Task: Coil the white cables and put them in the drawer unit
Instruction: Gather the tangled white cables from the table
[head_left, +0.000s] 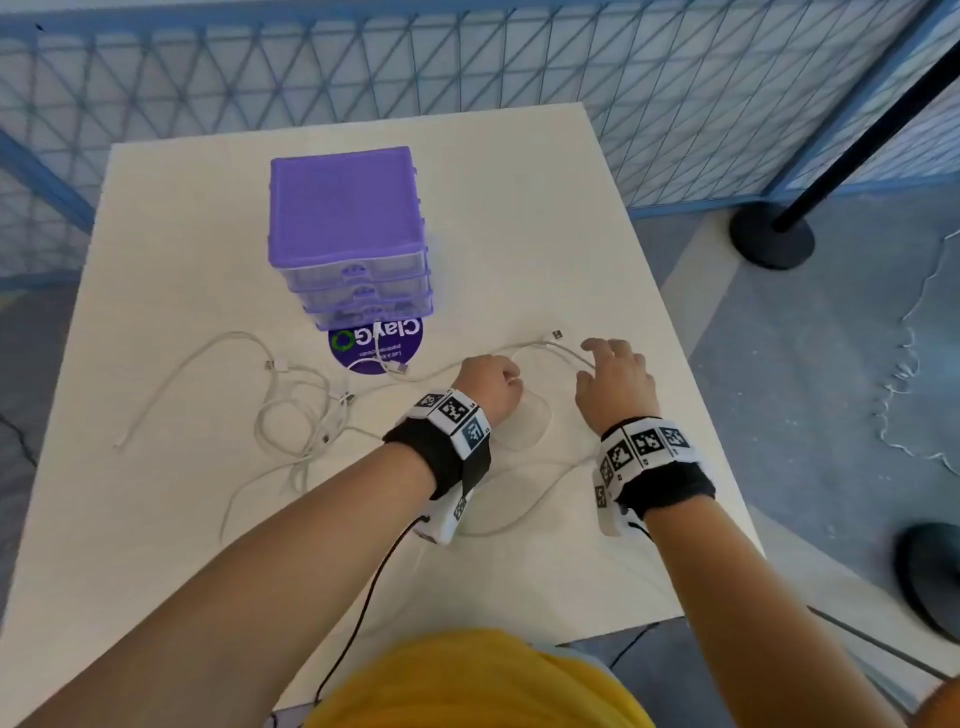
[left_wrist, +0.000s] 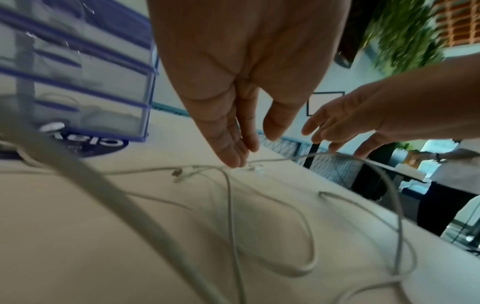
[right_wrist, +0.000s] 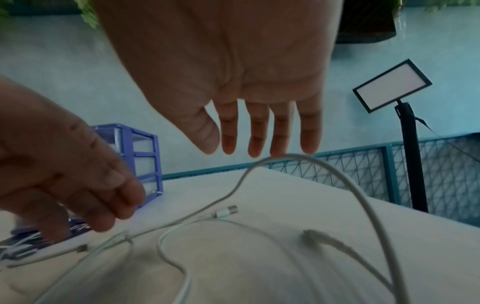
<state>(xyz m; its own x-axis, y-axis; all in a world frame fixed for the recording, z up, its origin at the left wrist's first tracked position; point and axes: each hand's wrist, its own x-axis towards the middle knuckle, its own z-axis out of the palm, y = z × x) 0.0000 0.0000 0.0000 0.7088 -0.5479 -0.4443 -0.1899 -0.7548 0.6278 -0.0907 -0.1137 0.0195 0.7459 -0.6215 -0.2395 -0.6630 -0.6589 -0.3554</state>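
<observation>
Now | sticker (head_left: 363, 349) reads "ClayG" | left hand (head_left: 491, 384) fingers straight | right hand (head_left: 615, 379) spread over white cable (right_wrist: 288, 155)

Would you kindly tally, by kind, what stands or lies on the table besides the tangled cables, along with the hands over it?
Purple drawer unit: 1
Round purple ClayGo sticker: 1
Hands: 2, the left hand and the right hand
Total: 4
The white cables overlap too much for a sure count.
</observation>
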